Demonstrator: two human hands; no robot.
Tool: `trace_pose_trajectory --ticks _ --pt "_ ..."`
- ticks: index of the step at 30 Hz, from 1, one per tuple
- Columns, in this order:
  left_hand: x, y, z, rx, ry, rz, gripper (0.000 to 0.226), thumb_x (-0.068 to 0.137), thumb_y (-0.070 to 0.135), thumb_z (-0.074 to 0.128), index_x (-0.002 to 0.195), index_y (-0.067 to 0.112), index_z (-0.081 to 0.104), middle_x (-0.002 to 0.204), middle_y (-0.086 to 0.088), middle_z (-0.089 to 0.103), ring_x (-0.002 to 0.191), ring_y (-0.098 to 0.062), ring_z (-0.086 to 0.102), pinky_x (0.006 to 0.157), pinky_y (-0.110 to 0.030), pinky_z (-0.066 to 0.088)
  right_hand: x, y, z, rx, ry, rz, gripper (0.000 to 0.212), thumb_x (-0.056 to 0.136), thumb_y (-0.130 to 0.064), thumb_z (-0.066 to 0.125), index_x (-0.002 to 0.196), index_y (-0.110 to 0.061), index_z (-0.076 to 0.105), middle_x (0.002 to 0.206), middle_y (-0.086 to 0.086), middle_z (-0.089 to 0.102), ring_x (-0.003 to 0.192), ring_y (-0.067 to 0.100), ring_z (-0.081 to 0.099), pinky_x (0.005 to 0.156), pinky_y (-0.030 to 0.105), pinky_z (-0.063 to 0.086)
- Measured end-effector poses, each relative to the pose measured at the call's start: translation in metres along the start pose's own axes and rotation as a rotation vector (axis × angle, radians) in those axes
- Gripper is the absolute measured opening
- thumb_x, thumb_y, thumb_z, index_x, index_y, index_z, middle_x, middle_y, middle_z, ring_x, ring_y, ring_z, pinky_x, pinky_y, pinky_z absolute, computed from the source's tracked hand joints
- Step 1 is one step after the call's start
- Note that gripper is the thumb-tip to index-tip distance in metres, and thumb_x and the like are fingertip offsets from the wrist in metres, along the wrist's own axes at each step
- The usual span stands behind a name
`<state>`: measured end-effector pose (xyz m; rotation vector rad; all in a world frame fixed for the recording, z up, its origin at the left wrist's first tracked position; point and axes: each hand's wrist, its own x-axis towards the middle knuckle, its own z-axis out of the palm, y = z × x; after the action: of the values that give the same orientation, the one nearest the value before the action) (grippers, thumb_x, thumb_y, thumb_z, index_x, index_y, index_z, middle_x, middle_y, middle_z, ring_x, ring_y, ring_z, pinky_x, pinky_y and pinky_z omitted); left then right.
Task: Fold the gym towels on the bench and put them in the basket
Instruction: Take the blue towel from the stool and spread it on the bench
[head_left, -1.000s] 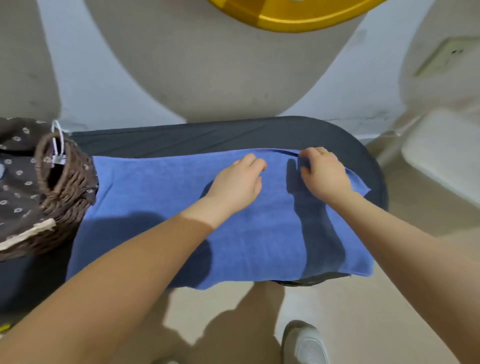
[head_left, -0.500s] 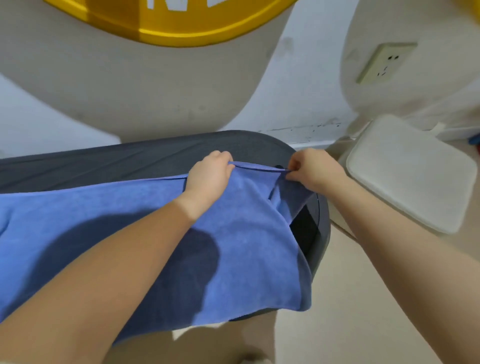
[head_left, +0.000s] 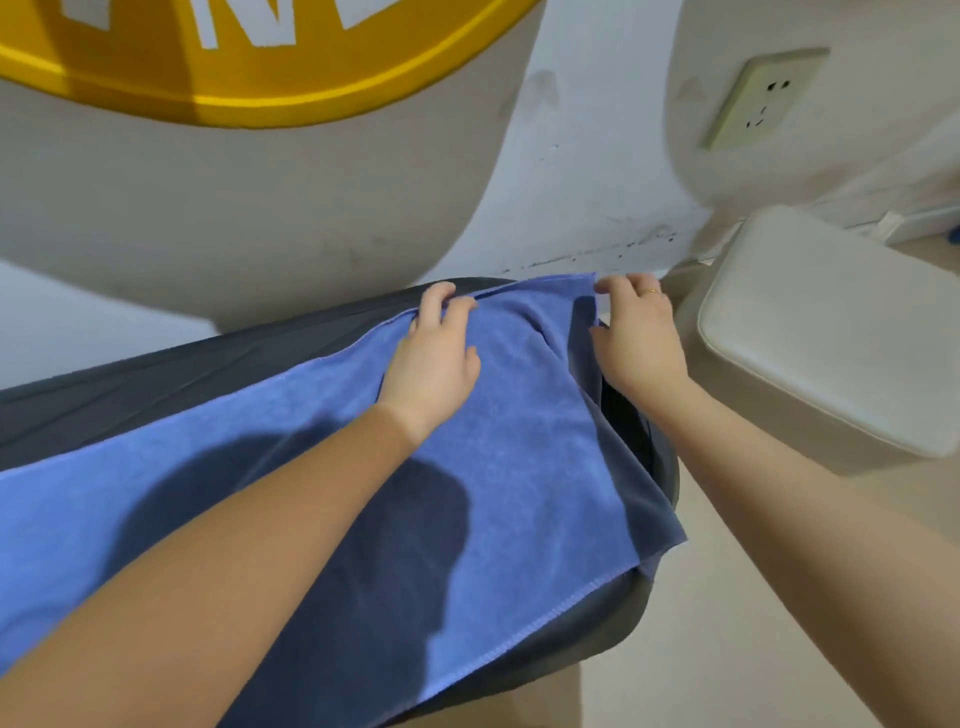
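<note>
A blue towel lies spread along the dark grey bench, and its right end hangs over the bench's end. My left hand rests on the towel with its fingers curled over the far edge, gripping it. My right hand is at the towel's far right corner, with thumb and fingertips pinching the right edge. Both forearms reach across the towel. The basket is out of view.
A white padded seat stands just right of the bench end. The wall behind carries a yellow sign and a wall socket. Beige floor lies in front and to the right.
The view has swung right, so the basket left the frame. Both hands took hold of the towel's far edge and drew it toward the bench's far right end, where it now lies flatter.
</note>
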<state>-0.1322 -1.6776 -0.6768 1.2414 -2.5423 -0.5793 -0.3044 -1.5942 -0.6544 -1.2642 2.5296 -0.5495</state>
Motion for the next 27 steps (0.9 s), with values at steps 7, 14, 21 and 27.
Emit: trace_pose_trajectory --ticks 7,14,21,27 --pt "-0.069 0.07 0.013 0.004 -0.189 0.558 0.035 0.085 0.042 0.049 0.074 0.009 0.053 0.079 -0.006 0.048 0.069 -0.025 0.053 0.053 -0.029 0.034 -0.075 0.035 0.0 0.194 -0.016 0.136 0.008 0.09 -0.018 0.053 0.085 -0.012 0.055 0.08 0.002 0.058 0.078 0.02 0.052 0.064 0.022 0.03" --pt "-0.116 0.07 0.022 0.341 -0.267 0.629 0.039 0.046 0.045 0.079 0.057 0.017 0.054 0.06 0.001 0.051 0.055 -0.018 0.052 0.046 -0.021 0.032 -0.125 0.035 -0.001 0.328 -0.008 0.2 0.01 0.089 -0.02 0.054 0.089 -0.014 0.062 0.077 -0.006 0.061 0.076 0.015 0.054 0.07 0.024 0.039" --pt "-0.12 0.063 0.021 0.057 -0.159 0.442 0.023 0.079 0.01 0.049 0.062 0.017 0.035 0.067 -0.001 0.039 0.069 -0.021 0.04 0.056 -0.031 0.027 -0.165 0.052 -0.018 0.466 -0.286 0.148 0.048 0.071 -0.017 0.079 0.111 -0.022 0.053 0.088 -0.011 0.059 0.062 -0.004 0.053 0.061 0.01 0.043" --pt "-0.118 0.062 0.001 -0.363 -0.18 0.315 0.017 0.089 0.015 0.049 0.075 0.005 0.044 0.068 0.005 0.035 0.068 -0.019 0.037 0.059 -0.035 0.034 -0.157 0.046 -0.008 0.728 0.012 0.238 0.039 0.076 0.017 0.051 0.075 -0.022 0.053 0.068 -0.003 0.051 0.063 0.012 0.048 0.065 0.026 0.043"
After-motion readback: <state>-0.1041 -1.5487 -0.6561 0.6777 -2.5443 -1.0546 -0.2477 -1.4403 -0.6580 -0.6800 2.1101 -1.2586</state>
